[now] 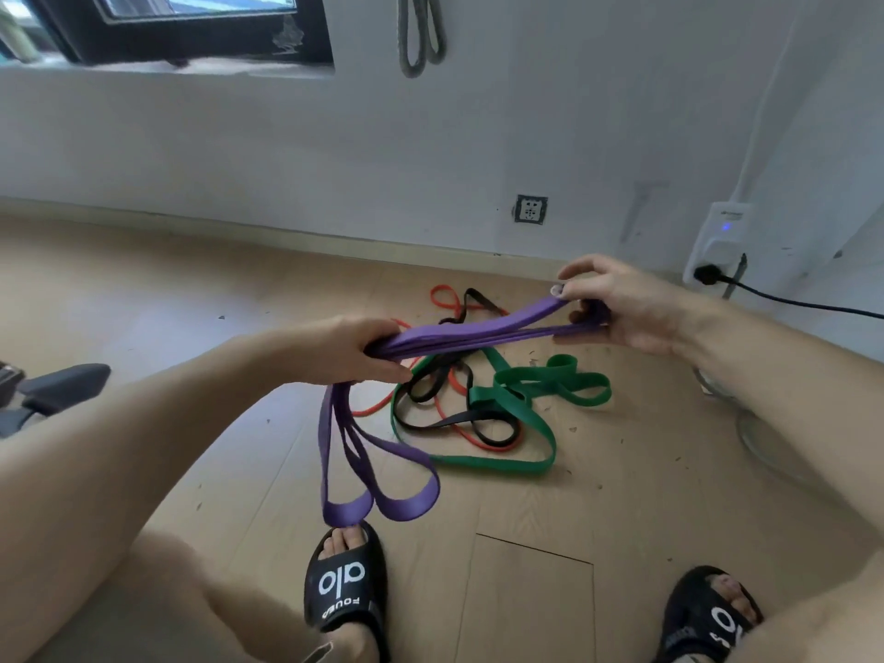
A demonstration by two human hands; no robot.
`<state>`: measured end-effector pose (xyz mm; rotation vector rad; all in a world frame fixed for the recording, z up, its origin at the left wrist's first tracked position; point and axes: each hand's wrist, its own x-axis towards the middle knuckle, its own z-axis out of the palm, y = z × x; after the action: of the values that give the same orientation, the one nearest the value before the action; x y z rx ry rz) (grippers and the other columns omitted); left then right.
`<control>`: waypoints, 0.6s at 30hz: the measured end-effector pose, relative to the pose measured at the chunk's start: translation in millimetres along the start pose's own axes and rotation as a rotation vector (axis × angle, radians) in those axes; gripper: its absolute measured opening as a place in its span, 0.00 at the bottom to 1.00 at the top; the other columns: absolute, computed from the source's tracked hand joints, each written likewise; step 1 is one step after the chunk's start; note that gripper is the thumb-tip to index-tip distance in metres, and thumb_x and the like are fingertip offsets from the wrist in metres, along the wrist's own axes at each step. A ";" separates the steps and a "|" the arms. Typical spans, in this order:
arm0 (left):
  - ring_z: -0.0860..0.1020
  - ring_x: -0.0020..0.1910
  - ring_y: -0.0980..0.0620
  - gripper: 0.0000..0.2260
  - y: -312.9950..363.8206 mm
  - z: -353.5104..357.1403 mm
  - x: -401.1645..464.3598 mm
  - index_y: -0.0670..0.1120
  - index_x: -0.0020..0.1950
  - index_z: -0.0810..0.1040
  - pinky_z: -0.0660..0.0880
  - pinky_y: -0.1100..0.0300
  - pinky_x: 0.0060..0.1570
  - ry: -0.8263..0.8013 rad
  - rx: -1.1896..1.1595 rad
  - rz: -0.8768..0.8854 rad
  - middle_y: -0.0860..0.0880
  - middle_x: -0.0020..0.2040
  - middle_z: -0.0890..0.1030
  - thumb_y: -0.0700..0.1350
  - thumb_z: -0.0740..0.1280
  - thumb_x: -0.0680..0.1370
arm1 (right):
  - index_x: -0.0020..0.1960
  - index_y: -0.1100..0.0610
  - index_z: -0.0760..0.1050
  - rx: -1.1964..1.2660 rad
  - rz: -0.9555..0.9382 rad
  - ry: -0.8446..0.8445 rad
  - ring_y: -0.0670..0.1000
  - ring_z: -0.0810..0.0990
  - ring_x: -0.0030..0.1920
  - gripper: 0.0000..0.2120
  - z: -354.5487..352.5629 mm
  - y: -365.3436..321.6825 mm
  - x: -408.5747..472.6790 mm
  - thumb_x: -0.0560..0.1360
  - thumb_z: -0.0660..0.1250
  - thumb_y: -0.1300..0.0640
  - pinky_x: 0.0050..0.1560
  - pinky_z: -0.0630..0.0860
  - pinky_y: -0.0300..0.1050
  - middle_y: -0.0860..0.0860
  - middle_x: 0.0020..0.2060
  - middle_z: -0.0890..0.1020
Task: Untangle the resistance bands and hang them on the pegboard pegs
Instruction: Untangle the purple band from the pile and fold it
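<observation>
Purple resistance band, flat, soft and stretchy, likely light and floppy; best gripped where strands bunch. Stretched mid-frame, left hand at 9 o'clock clenched round gathered strands, loops dangling toward 6; right hand at 3 pinching the far end. Beneath, on floor: green band, red band, black band, tangled.

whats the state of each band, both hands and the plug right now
purple band: lifted, stretched between both hands, loops dangling below the left
green band: on the floor, tangled with black and red
black band: on the floor, tangled
red band: on the floor, tangled
grey band: hanging on the wall
left hand: grips the purple band
right hand: pinches the purple band's end
black plug: plugged in
</observation>
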<state>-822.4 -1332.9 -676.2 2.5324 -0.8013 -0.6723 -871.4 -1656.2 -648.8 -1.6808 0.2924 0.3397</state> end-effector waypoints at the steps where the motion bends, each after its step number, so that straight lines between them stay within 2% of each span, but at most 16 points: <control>1: 0.71 0.33 0.55 0.10 -7.2 -0.1 -4.1 0.55 0.41 0.71 0.68 0.59 0.37 0.005 0.033 -0.023 0.53 0.36 0.73 0.51 0.69 0.80 | 0.63 0.55 0.74 -0.059 -0.020 -0.044 0.51 0.74 0.43 0.14 6.4 -0.9 -2.0 0.78 0.70 0.58 0.48 0.84 0.53 0.55 0.48 0.73; 4: 0.73 0.39 0.49 0.05 -28.2 -4.1 -17.6 0.53 0.46 0.74 0.70 0.55 0.40 0.024 0.074 -0.115 0.50 0.41 0.76 0.47 0.65 0.81 | 0.64 0.49 0.77 -0.285 -0.085 -0.182 0.46 0.77 0.36 0.15 27.6 -1.5 -7.2 0.79 0.70 0.53 0.43 0.82 0.46 0.52 0.46 0.79; 6: 0.72 0.38 0.49 0.06 -38.2 -11.1 -31.3 0.52 0.45 0.74 0.69 0.55 0.39 0.039 0.095 -0.142 0.49 0.40 0.76 0.45 0.63 0.81 | 0.65 0.45 0.77 -0.458 -0.143 -0.241 0.44 0.79 0.35 0.14 44.9 1.8 -7.3 0.79 0.70 0.54 0.39 0.79 0.43 0.47 0.45 0.83; 7: 0.71 0.37 0.50 0.08 -43.7 -15.4 -40.3 0.53 0.43 0.73 0.68 0.55 0.38 0.047 0.118 -0.147 0.50 0.38 0.75 0.44 0.63 0.81 | 0.66 0.43 0.76 -0.536 -0.165 -0.264 0.43 0.81 0.37 0.16 53.7 4.6 -5.9 0.80 0.69 0.54 0.39 0.78 0.41 0.45 0.46 0.83; 9: 0.70 0.35 0.51 0.09 -55.9 -23.9 -60.0 0.53 0.41 0.73 0.66 0.56 0.36 0.058 0.159 -0.161 0.50 0.36 0.75 0.44 0.63 0.81 | 0.71 0.37 0.70 -0.707 -0.198 -0.311 0.45 0.83 0.47 0.23 72.0 5.5 -4.9 0.79 0.70 0.50 0.44 0.79 0.40 0.45 0.53 0.81; 11: 0.70 0.35 0.50 0.07 -71.3 -28.6 -77.5 0.50 0.41 0.72 0.66 0.56 0.36 0.092 0.173 -0.169 0.49 0.36 0.74 0.44 0.64 0.79 | 0.72 0.34 0.65 -0.901 -0.246 -0.370 0.44 0.79 0.55 0.32 94.9 1.7 -2.7 0.73 0.76 0.44 0.49 0.75 0.33 0.40 0.57 0.75; 12: 0.70 0.35 0.50 0.06 -78.5 -28.8 -84.1 0.50 0.43 0.71 0.66 0.55 0.36 0.115 0.169 -0.172 0.49 0.36 0.74 0.44 0.64 0.79 | 0.71 0.35 0.65 -1.002 -0.279 -0.399 0.43 0.78 0.55 0.34 108.4 0.3 -0.6 0.70 0.78 0.44 0.48 0.73 0.32 0.38 0.56 0.73; 13: 0.69 0.35 0.49 0.05 -85.9 -28.0 -89.2 0.50 0.44 0.70 0.66 0.55 0.36 0.137 0.160 -0.176 0.49 0.38 0.74 0.44 0.65 0.78 | 0.70 0.37 0.67 -1.105 -0.312 -0.419 0.44 0.78 0.53 0.34 122.5 0.4 3.2 0.69 0.79 0.45 0.47 0.73 0.33 0.39 0.54 0.73; 15: 0.69 0.36 0.49 0.07 -101.3 -23.2 -95.7 0.49 0.47 0.67 0.67 0.55 0.37 0.165 0.135 -0.192 0.47 0.40 0.75 0.44 0.65 0.78 | 0.65 0.43 0.73 -1.277 -0.350 -0.424 0.47 0.78 0.48 0.25 146.5 2.6 14.4 0.70 0.76 0.49 0.43 0.75 0.39 0.43 0.49 0.77; 18: 0.67 0.35 0.50 0.09 -127.6 -8.7 -104.5 0.46 0.50 0.64 0.66 0.57 0.36 0.179 0.139 -0.228 0.46 0.41 0.74 0.43 0.65 0.79 | 0.60 0.45 0.77 -1.260 -0.310 -0.390 0.48 0.79 0.41 0.12 166.9 6.7 33.4 0.78 0.67 0.54 0.37 0.72 0.41 0.46 0.43 0.80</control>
<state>-838.8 -1170.2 -699.4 2.7909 -0.5187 -0.4620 -852.3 -1491.6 -688.5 -2.7599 -0.6123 0.6789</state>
